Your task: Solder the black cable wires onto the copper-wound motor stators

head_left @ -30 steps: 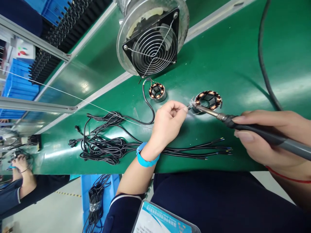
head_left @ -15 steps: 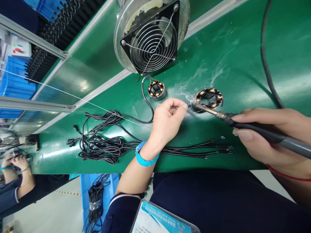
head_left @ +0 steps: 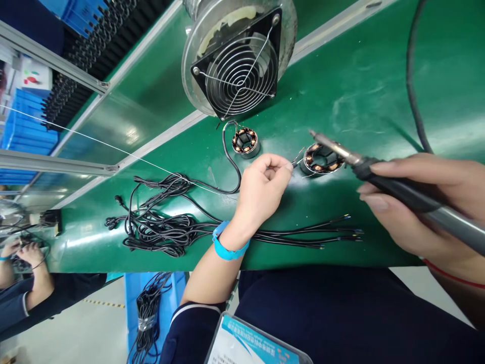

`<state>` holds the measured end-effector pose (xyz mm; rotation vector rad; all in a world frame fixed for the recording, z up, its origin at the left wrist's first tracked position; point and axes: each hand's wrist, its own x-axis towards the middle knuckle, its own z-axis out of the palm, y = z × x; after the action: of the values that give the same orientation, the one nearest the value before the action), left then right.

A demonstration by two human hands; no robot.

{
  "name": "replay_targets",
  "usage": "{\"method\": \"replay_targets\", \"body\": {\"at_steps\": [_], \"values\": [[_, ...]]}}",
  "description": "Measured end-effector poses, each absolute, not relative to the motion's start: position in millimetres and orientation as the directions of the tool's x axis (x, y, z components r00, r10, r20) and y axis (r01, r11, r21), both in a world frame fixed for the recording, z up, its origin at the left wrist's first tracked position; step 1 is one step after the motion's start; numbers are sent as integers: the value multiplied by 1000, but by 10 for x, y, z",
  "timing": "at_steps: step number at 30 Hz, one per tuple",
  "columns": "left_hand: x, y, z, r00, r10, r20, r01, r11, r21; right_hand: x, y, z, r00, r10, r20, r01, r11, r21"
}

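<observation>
My left hand [head_left: 261,189] is closed in a pinch on a thin solder wire [head_left: 113,148] whose end points at a copper-wound stator [head_left: 322,159] on the green bench [head_left: 341,76]. My right hand [head_left: 420,202] grips a soldering iron [head_left: 382,174]; its tip hangs a little above and left of that stator, not touching it. A second, smaller stator [head_left: 245,141] with a black lead sits further left. A blue strap circles my left wrist.
A round fume fan with a wire guard [head_left: 238,63] stands behind the stators. Several black cables [head_left: 170,222] lie bundled along the bench's near edge. A thick black cord [head_left: 413,86] runs at right. Another person's hands [head_left: 15,253] work at far left.
The soldering iron's tip has lifted off the stator's edge and moved up. The smoke seen half a second ago has thinned. My left hand has hardly moved.
</observation>
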<state>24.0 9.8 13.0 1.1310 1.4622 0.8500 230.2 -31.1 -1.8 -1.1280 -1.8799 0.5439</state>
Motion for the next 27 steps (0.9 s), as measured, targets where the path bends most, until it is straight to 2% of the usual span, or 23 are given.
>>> {"method": "replay_targets", "body": {"at_steps": [5, 10, 14, 18, 23, 25, 27], "values": [[236, 91, 105, 4, 970, -242, 221, 235, 947, 2150, -175, 188, -141, 902, 408, 592, 407, -696], [234, 92, 110, 7, 977, -213, 264, 204, 943, 2059, 30, 119, -272, 901, 338, 624, 433, -651], [227, 100, 119, 6, 977, -213, 254, 204, 945, 2014, 40, 33, -265, 898, 351, 618, 438, -653], [220, 113, 158, 51, 942, -333, 169, 321, 932, 1988, -19, -4, -203, 897, 392, 669, 419, -614], [200, 120, 246, 151, 883, -444, 57, 440, 896, 1955, -25, -59, -279, 868, 411, 729, 470, -498], [183, 106, 255, 177, 886, -430, 50, 428, 902, 1939, -21, -59, -280, 869, 408, 716, 473, -514], [164, 83, 235, 171, 917, -360, 79, 352, 933, 1924, -23, -42, -256, 880, 401, 668, 461, -584]]}}
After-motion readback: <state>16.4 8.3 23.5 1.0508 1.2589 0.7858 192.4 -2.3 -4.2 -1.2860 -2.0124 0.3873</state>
